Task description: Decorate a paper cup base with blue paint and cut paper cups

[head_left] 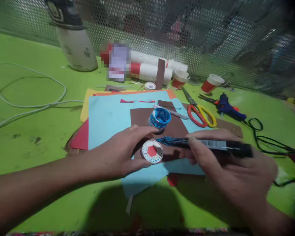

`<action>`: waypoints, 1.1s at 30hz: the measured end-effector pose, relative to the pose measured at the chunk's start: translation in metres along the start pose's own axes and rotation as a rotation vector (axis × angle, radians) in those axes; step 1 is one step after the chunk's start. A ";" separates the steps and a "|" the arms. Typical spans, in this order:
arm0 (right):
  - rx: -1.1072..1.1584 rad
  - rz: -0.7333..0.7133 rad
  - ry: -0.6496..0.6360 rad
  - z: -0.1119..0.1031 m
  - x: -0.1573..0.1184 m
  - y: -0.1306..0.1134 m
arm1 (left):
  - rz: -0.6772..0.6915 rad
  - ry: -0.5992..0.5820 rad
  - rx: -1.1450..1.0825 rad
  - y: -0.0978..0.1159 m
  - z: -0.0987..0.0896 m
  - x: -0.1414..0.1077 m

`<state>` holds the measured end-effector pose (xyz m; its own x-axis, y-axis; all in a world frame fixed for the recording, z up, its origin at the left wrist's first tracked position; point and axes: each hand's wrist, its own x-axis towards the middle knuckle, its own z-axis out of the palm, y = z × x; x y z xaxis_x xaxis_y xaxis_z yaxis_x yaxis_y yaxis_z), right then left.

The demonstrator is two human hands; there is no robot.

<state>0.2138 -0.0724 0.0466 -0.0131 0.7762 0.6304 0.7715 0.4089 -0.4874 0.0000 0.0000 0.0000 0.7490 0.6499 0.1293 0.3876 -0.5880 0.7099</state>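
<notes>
My left hand [123, 150] is closed around a small round white disc [152, 151] with a red centre and blue dots round it. In my right hand [218, 167] is a black marker [218, 147], its blue-smeared tip just above the disc's upper right edge. Right behind the disc, near my left fingertips, stands a small pot of blue paint [159, 118]. Brown paper [140, 116] lies under these things, on top of light blue sheets [105, 118].
Red-handled and yellow-handled scissors [198, 114] and a blue glue gun [229, 108] lie at the right. Paper cups [180, 79] and stacked cups [152, 72] are behind. A bottle [76, 46] stands back left; a white cable [46, 77] curls at the left.
</notes>
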 end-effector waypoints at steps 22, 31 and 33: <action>0.241 0.252 -0.097 0.010 0.001 0.008 | 0.011 -0.001 -0.005 0.001 0.003 -0.002; 0.223 0.158 -0.230 0.013 0.002 0.012 | 0.000 -0.003 0.007 0.000 0.003 -0.002; 0.215 0.142 -0.236 0.013 0.002 0.013 | 0.001 -0.003 0.008 0.000 0.003 -0.002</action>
<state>0.2157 -0.0595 0.0340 -0.0814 0.9120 0.4020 0.6252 0.3609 -0.6920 0.0000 -0.0026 -0.0028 0.7511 0.6477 0.1278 0.3911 -0.5925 0.7043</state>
